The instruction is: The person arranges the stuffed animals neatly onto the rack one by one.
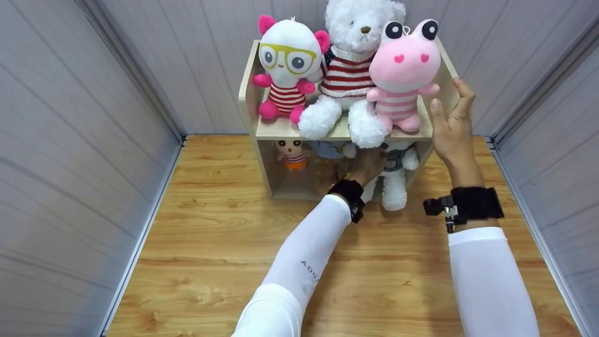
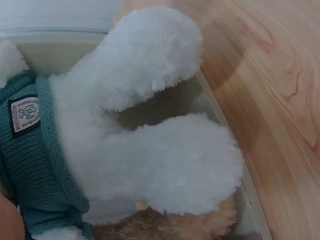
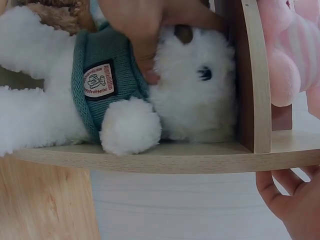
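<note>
My left hand [image 1: 368,164] reaches into the lower compartment of a wooden shelf unit [image 1: 346,135]. It grips a white teddy bear [image 1: 394,192] in a teal knitted sweater [image 3: 107,65] around the neck, thumb beside the head in the right wrist view. The bear sits against the right inner wall, legs [image 2: 160,160] reaching past the front edge. My right hand [image 1: 456,128] touches the outside of the right side panel [image 3: 165,159], fingers extended. A brown plush toy [image 2: 170,225] lies beside the bear, partly hidden.
On the top shelf sit a white-and-pink toy with yellow glasses [image 1: 288,61], a large white bear [image 1: 348,77] in a striped sweater and a pink big-eyed plush [image 1: 405,70]. A small doll [image 1: 294,154] stands at lower left. Panel walls [image 1: 84,164] flank the wooden floor [image 1: 210,262].
</note>
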A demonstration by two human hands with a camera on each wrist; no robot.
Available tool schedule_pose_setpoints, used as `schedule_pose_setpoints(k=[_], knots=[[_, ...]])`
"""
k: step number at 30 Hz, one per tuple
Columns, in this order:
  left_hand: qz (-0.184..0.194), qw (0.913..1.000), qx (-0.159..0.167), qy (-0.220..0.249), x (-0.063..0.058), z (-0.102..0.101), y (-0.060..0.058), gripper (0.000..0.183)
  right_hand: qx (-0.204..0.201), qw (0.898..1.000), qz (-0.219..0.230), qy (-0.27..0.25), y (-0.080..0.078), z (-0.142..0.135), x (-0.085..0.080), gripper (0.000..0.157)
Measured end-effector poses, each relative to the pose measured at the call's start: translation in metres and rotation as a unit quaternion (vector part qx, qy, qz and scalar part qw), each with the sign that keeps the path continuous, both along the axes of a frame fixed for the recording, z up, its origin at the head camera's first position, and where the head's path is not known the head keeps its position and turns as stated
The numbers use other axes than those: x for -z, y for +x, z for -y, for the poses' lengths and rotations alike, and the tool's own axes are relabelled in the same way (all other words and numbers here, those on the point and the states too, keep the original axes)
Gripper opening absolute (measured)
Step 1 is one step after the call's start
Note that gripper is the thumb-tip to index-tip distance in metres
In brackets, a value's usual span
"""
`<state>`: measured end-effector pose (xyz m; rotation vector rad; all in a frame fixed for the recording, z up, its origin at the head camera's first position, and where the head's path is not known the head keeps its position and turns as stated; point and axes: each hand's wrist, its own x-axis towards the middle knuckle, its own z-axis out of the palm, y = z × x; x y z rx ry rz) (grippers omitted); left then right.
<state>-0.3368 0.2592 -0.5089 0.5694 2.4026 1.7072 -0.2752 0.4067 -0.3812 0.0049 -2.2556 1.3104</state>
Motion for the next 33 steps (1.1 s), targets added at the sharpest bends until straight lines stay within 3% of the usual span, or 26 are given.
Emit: schedule_pose_setpoints(k=[1, 2, 3, 5, 9, 12, 14, 16, 18, 19, 21, 23, 26, 28, 31, 33], knots=[[0.011, 0.9999, 0.001, 0.004, 0.001, -0.001, -0.001, 0.033, 0.001, 1.000, 0.000, 0.001, 0.000, 0.000, 0.000, 0.055], [-0.013, 0.9982, -0.007, -0.058, 0.003, -0.001, -0.001, 0.034, 0.002, 1.000, 0.002, 0.002, 0.000, -0.001, -0.001, 0.055], [-0.044, 0.9909, -0.015, -0.126, 0.004, 0.000, -0.001, 0.035, 0.002, 1.000, 0.005, 0.003, 0.000, -0.001, -0.001, 0.055], [-0.036, 0.9879, -0.014, -0.150, 0.009, 0.003, -0.001, 0.036, 0.001, 1.000, 0.012, 0.003, 0.000, 0.001, -0.001, 0.055], [-0.041, 0.9869, 0.007, -0.156, 0.016, 0.007, -0.001, 0.040, 0.001, 1.000, 0.013, 0.006, 0.000, 0.002, -0.002, 0.055], [-0.080, 0.9738, 0.010, -0.213, 0.022, 0.006, -0.003, 0.040, 0.003, 1.000, 0.012, 0.008, 0.000, 0.001, -0.002, 0.055], [-0.114, 0.9572, 0.007, -0.266, 0.027, 0.005, -0.005, 0.040, 0.005, 1.000, 0.014, 0.007, 0.001, 0.000, -0.002, 0.055], [-0.150, 0.9340, 0.007, -0.324, 0.032, 0.004, -0.006, 0.039, 0.007, 1.000, 0.019, 0.006, 0.002, -0.001, -0.002, 0.055], [-0.197, 0.9019, 0.012, -0.384, 0.037, 0.004, -0.007, 0.037, 0.009, 1.000, 0.024, 0.005, 0.002, -0.001, -0.002, 0.055], [-0.212, 0.8903, 0.013, -0.403, 0.040, 0.003, -0.007, 0.037, 0.010, 1.000, 0.027, 0.003, 0.002, -0.001, -0.002, 0.055], [-0.227, 0.8837, 0.004, -0.409, 0.043, 0.003, -0.006, 0.038, 0.012, 1.000, 0.029, 0.003, 0.003, -0.001, -0.003, 0.056], [-0.225, 0.8947, -0.015, -0.386, 0.044, 0.003, -0.005, 0.041, 0.013, 0.999, 0.030, 0.002, 0.003, -0.001, -0.003, 0.056], [-0.194, 0.9320, -0.050, -0.302, 0.046, 0.003, -0.001, 0.050, 0.013, 0.999, 0.029, 0.004, 0.002, -0.001, -0.002, 0.056], [-0.194, 0.9398, -0.065, -0.274, 0.050, 0.004, 0.003, 0.056, 0.009, 1.000, 0.028, 0.003, 0.002, 0.000, -0.002, 0.056], [-0.200, 0.9381, -0.094, -0.266, 0.055, 0.006, 0.012, 0.070, 0.003, 1.000, 0.015, 0.006, 0.002, 0.000, -0.001, 0.056], [-0.221, 0.9248, -0.117, -0.287, 0.059, 0.007, 0.020, 0.075, 0.002, 1.000, 0.007, 0.007, 0.002, -0.001, -0.001, 0.055]])
